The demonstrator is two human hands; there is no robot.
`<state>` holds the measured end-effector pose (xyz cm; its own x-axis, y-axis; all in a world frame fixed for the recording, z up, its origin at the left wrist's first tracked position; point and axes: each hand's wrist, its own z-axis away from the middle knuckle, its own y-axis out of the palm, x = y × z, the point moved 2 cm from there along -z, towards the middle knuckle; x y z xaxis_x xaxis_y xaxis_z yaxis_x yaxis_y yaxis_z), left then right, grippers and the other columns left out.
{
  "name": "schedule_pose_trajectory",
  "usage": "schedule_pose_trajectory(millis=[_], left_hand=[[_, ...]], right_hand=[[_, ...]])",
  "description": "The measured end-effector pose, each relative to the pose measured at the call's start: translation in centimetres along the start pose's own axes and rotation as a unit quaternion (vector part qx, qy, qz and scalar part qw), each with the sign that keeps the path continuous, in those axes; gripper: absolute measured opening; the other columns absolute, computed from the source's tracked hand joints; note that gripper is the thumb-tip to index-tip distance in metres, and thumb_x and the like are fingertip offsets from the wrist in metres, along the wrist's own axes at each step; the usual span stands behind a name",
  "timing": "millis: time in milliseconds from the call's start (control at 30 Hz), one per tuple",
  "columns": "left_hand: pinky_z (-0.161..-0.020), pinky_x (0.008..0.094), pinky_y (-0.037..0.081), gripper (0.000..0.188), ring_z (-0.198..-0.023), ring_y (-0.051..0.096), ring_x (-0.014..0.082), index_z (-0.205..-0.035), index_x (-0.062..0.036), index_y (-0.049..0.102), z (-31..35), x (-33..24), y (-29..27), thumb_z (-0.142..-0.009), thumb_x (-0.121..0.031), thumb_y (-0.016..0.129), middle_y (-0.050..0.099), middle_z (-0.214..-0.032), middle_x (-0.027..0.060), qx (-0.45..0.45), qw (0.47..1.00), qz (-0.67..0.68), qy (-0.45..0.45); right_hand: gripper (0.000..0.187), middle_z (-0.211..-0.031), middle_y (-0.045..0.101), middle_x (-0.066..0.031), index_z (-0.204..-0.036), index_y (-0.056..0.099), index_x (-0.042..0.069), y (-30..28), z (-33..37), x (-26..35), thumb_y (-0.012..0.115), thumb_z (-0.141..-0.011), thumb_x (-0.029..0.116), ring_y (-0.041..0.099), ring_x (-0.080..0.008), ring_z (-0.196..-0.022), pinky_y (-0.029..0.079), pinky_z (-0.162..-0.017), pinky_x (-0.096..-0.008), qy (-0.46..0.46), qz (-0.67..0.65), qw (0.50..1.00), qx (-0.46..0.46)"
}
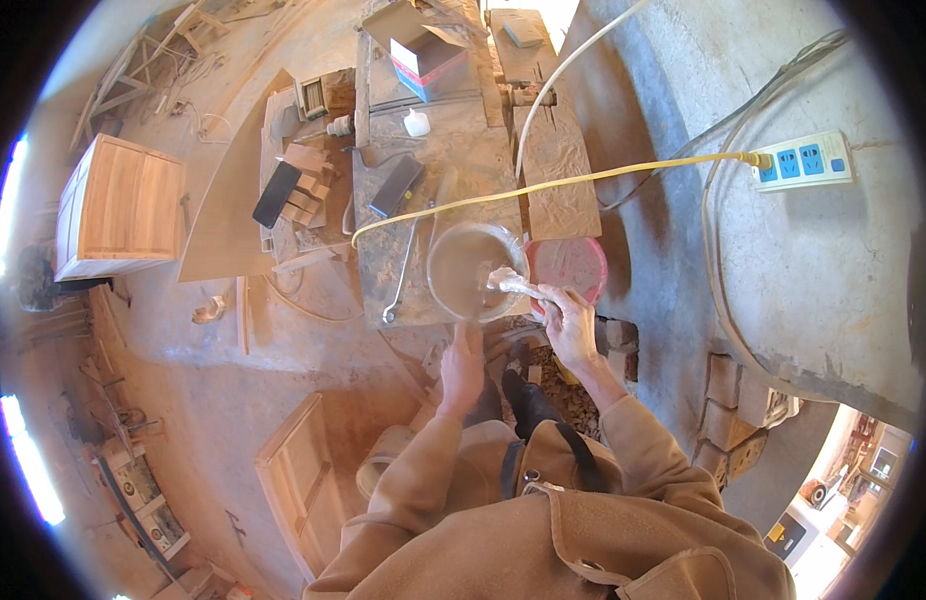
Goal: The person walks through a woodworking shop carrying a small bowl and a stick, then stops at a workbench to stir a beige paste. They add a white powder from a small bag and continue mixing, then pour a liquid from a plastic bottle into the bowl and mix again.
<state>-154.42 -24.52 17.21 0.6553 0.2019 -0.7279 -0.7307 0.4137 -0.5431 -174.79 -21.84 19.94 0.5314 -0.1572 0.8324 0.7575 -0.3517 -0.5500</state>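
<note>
A round, pale bucket (438, 300) with a greyish-brown inside stands at the near edge of a dusty workbench (383, 290). My left hand (463, 368) is closed at its near rim, the fingertips partly hidden there. In my right hand (571, 325) is the handle of a brush-like tool (513, 283), gripped between thumb and fingers. White, paste-like stuff coats the tool's far end, which hangs over the bucket's opening; its exact kind is hard to make out. Just right of the bucket sits a pink-red round tub (573, 265), lower down.
A yellow cable (543, 187) crosses the bench to a power strip (805, 160) on the right wall. On the bench lie a wrench (401, 280), a dark box (397, 186), a white bottle (416, 123) and an open carton (423, 60). Wooden drawers (123, 210) stand left.
</note>
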Motion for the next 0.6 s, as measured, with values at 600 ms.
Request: schedule_pose_trajectory(millis=[600], left_hand=[[-0.075, 0.0578, 0.047, 0.036, -0.088, 0.064, 0.0481, -0.132, -0.0143, 0.049, -0.1, -2.1, 1.3, -0.101, -0.034, 0.047, 0.069, -0.093, 0.0257, 0.014, 0.998, -0.057, -0.029]], right_hand=[[0.019, -0.070, 0.066, -0.0078, -0.105, 0.067, -0.009, 0.1, 0.5, 1.7, 0.062, -0.096, 0.007, 0.056, -0.0086, -0.050, 0.045, -0.047, -0.0255, 0.156, -0.114, 0.980, -0.042]])
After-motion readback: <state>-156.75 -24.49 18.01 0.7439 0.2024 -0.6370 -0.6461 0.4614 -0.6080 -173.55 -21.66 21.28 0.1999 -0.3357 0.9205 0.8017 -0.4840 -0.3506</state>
